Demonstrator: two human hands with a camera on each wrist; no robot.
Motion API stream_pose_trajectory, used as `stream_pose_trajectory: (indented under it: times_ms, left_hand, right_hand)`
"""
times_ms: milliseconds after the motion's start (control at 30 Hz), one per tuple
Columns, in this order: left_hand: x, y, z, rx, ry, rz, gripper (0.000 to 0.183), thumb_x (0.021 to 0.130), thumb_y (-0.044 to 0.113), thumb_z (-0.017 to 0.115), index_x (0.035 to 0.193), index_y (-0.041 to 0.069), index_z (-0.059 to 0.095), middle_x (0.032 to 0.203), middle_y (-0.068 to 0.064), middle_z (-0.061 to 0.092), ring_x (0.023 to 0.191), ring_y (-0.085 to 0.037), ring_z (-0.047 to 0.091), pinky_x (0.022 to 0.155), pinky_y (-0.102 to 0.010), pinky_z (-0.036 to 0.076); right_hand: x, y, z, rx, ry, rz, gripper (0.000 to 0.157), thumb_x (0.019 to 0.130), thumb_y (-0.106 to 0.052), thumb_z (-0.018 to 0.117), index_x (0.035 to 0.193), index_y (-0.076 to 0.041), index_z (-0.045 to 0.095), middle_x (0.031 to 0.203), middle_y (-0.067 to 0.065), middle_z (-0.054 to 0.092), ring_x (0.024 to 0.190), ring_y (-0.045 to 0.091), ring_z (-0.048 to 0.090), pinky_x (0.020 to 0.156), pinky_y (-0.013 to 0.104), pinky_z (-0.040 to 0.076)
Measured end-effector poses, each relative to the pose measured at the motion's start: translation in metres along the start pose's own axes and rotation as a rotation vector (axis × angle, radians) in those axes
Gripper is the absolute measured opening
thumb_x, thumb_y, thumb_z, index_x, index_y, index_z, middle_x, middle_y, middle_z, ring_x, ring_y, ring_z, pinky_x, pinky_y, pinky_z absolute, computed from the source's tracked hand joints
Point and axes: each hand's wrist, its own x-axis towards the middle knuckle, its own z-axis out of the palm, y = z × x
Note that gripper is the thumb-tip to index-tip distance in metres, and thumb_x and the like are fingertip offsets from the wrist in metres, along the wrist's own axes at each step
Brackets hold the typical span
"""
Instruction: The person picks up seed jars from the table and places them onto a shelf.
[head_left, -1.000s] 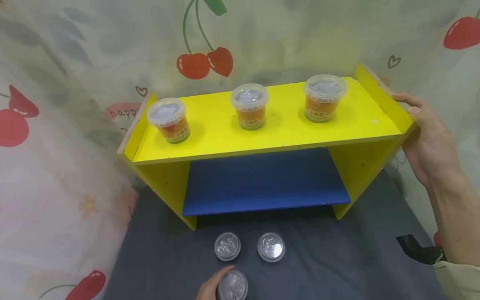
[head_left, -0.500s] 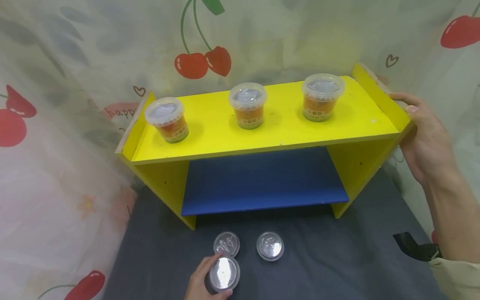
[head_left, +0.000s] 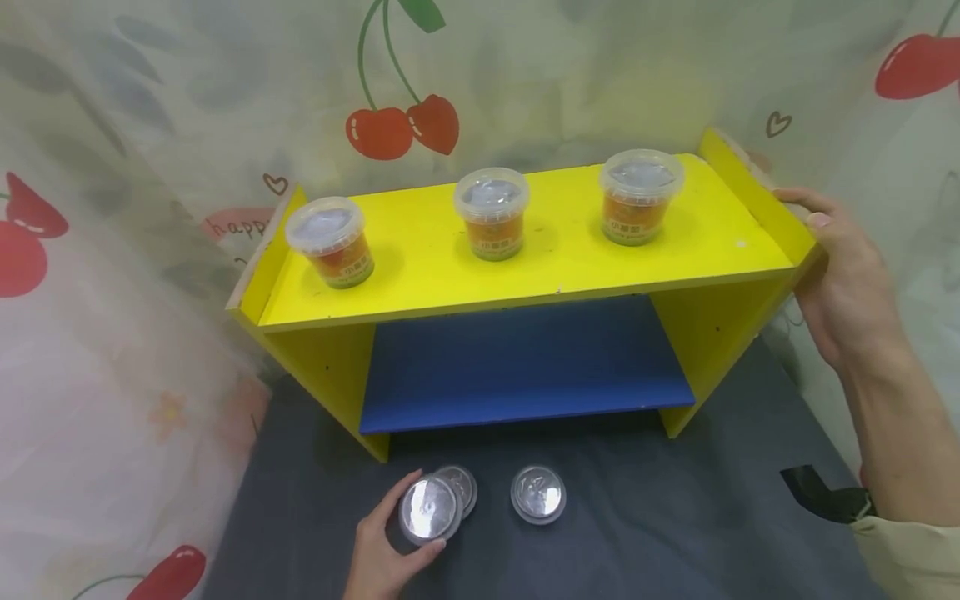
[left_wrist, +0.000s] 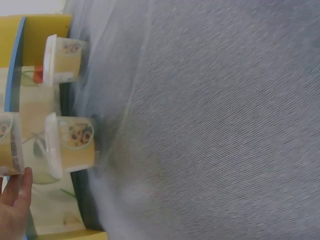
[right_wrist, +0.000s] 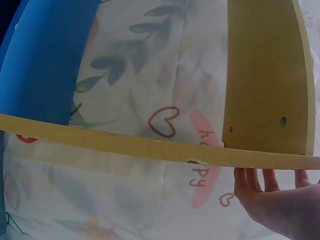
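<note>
left hand (head_left: 378, 546): grasping the held tub (head_left: 429, 510), thumb on one side and fingers on the other. held tub sits in front of the shelf (head_left: 420, 242), toward its left end, raised clear of the cloth (head_left: 645, 517), lidded top showing in the head view; cut by the frame edge in the left wrist view.

rear tub (head_left: 466, 483): on the cloth in front of the shelf, left of its middle, partly covered by the held tub in the head view. side tub (head_left: 538, 495): on the cloth before the shelf, near its middle.

right hand (head_left: 851, 287): fingers extended, tips touching the outer face of the shelf's right side. strap (head_left: 817, 493), black, and beige sleeve (head_left: 911, 554) further down that arm.

shelf: yellow, blue board (head_left: 525, 362) below its top. standing on the shelf top, in a row well apart: left tub (head_left: 330, 242) by its left end, middle tub (head_left: 492, 214), right tub (head_left: 639, 197) toward its right end; orange labels on all three. curtain (head_left: 600, 75) behind the shelf, printed with cherries, leaves and hearts
</note>
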Motion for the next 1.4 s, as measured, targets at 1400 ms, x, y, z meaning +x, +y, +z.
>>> stream_pose_trajectory:
  times_ms: [1400]
  left_hand:
    - [0.091,0.051,-0.028,-0.228,0.171,0.057,0.077,0.069,-0.004,0.084,0.137,-0.008,0.048,0.127,-0.023,0.062,0.113,-0.009,0.059,0.097,-0.019,0.044]
  right_hand:
    - [0.0,0.002,0.001,0.016,-0.008,-0.012,0.04,0.106,-0.019,0.044,0.142,-0.003,0.044,0.116,0.014,0.052,0.099,0.025,0.05,0.093,0.026,0.039]
